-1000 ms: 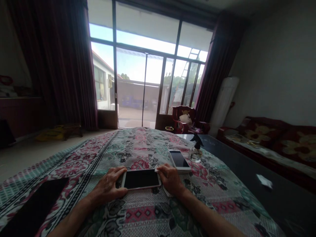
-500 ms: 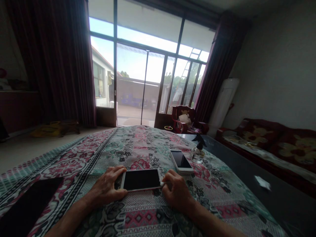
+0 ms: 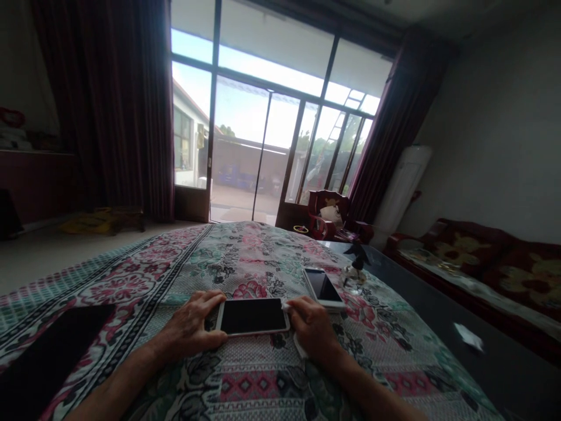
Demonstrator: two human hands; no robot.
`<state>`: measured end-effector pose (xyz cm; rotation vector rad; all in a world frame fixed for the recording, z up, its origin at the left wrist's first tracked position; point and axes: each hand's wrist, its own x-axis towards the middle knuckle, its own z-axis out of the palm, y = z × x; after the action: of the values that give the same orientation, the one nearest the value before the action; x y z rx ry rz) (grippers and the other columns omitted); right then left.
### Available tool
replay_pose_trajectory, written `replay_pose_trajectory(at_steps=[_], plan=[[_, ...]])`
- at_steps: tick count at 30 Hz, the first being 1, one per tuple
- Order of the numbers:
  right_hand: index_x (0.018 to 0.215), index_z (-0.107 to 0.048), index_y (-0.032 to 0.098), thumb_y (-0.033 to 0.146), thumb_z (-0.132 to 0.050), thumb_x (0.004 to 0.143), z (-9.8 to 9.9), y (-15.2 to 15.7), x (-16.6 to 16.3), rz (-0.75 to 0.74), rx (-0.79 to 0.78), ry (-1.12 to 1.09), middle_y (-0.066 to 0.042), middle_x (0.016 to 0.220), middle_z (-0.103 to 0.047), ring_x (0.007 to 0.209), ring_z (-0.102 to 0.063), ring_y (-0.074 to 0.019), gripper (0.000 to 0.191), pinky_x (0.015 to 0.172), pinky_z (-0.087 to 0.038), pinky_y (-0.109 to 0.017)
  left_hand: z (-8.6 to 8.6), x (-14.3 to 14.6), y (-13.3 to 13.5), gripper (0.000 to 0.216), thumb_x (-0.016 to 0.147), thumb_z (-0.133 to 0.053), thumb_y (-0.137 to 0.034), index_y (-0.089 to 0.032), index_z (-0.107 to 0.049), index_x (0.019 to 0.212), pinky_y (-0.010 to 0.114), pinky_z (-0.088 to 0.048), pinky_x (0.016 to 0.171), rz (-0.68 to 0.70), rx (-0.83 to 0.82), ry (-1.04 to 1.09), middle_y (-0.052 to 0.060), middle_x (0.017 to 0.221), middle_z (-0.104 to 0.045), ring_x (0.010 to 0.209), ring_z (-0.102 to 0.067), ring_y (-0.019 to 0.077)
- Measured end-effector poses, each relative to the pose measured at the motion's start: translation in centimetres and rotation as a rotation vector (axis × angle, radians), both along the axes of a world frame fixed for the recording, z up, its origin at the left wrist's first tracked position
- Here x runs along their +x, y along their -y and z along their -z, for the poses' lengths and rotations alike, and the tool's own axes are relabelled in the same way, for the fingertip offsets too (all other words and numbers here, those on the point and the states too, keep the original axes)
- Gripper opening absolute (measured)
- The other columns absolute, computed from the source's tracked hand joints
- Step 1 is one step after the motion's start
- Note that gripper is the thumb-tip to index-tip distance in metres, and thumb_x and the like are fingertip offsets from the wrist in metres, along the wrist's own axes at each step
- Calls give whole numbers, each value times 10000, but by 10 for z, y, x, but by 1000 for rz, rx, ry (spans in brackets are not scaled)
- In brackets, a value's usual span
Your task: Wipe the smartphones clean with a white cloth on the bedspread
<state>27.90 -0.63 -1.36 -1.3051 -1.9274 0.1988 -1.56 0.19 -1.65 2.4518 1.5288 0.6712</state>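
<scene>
Floral cloth [image 3: 245, 263] covers the table across the lower half of the frame. Dark glass table [image 3: 442, 310] edge shows at lower right. Black flat slab [image 3: 52, 351] lies on the cloth at lower left. Phone [image 3: 253, 316], screen dark and face up, lies flat at lower centre. Left hand [image 3: 193, 326]: grip clamped on the phone's left end, thumb below, fingers on the top edge. Right hand [image 3: 312, 326]: grip closed on a small white wipe [image 3: 287, 306], touching the phone's right end. Second phone [image 3: 324, 287] lies just beyond the right hand. Small glass bottle [image 3: 353, 278] stands beside it.
</scene>
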Motion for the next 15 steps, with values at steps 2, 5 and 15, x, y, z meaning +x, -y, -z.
replay_pose_trajectory(at_steps=[2, 5, 15], plan=[[900, -694, 188, 183, -491, 846, -3, -6, -2, 16, -22, 40, -53, 885, -670, 824, -618, -169, 210, 753, -435, -259, 1, 0, 0, 613, 653, -654, -375, -161, -562, 1220, 341, -381, 1043, -1, 9, -5, 94, 1321, -548, 1231, -467, 271], [932, -694, 178, 177, -490, 852, -5, -13, -6, 44, -38, 97, -65, 900, -671, 832, -617, -170, 219, 767, -436, -260, 1, -1, 0, 621, 657, -650, -389, -165, -558, 1229, 348, -376, 1046, -2, 6, -9, 98, 1335, -537, 1242, -458, 274], [796, -627, 168, 92, -511, 758, -4, -3, -7, 69, 22, 211, -40, 809, -603, 736, -570, -151, 144, 690, -414, -258, 0, -2, -1, 608, 644, -651, -393, -202, -564, 1213, 367, -380, 1039, 14, -8, 13, 79, 1328, -545, 1241, -456, 288]])
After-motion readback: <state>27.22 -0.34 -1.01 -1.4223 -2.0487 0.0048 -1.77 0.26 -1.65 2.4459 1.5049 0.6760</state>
